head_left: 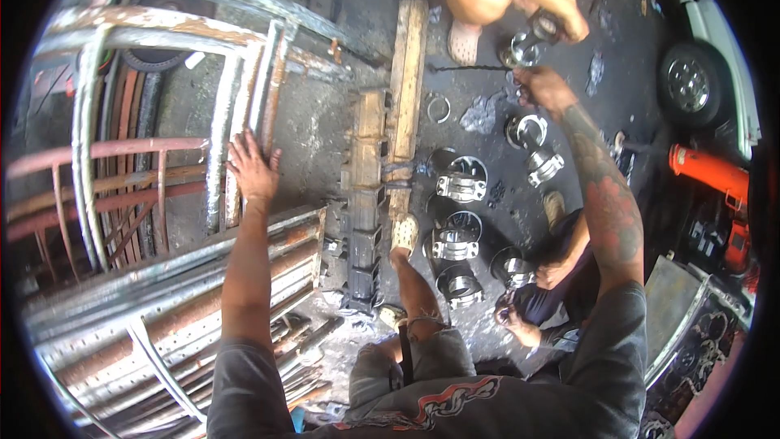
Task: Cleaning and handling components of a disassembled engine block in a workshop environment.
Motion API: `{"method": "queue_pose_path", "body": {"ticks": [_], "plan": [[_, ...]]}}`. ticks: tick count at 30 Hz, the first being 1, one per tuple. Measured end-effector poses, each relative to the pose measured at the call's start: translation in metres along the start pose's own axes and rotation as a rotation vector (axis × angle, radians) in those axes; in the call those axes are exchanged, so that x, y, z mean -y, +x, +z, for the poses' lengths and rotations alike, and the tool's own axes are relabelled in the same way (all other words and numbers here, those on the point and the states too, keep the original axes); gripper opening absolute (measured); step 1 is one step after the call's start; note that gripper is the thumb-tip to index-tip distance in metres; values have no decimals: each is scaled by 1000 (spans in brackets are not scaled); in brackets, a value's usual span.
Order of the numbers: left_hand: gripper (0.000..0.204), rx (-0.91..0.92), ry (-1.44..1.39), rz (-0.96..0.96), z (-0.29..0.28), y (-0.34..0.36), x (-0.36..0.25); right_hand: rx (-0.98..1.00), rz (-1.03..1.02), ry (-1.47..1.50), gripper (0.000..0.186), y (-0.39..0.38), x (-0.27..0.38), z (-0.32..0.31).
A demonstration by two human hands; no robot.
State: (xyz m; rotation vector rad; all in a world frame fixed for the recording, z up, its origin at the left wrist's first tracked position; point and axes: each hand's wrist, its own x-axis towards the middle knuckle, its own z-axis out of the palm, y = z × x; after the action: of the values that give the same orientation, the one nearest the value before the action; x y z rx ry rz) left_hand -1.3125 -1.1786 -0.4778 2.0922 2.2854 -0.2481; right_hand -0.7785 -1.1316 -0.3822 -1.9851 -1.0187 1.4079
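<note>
two hands showing: left hand (252, 167) is resting flat, fingers spread, on a rusty pipe rack (162, 162), which is running off frame at the left. right hand (543, 86) is reaching out to a small metal part (520, 96) on the oily concrete floor (325, 122), fingers curling over it; grip is hard to make out. about six steel bearing caps (461, 180) are lying beside a wooden beam (406, 81). another person is crouching opposite, partly cut off.

Left hand (253, 169) flat on rusty metal rack (244, 106), right hand (543, 88) outstretched over metal piston parts (532, 132) on oily floor (325, 126)
</note>
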Motion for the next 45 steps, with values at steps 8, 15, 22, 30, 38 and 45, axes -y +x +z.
{"method": "queue_pose_path", "body": {"ticks": [8,15,22,30,38,45], "plan": [[61,-50,-535,121,-54,-322,66,-137,-189,-31,29,-61,90,17],[43,715,-382,-576,28,-767,239,160,-550,-33,20,-256,222,-3],[47,364,-599,-998,51,-1054,107,291,-650,330,48,-526,268,20],[38,322,-1255,-1613,12,-1099,-147,761,-594,186,25,-686,202,118],[39,65,-1356,-2083,-52,-1104,-345,1625,-477,-87,34,-810,77,238],[66,-1156,-2017,-2350,-81,-1052,-410,2087,-645,-405,33,-966,-34,286]]}}
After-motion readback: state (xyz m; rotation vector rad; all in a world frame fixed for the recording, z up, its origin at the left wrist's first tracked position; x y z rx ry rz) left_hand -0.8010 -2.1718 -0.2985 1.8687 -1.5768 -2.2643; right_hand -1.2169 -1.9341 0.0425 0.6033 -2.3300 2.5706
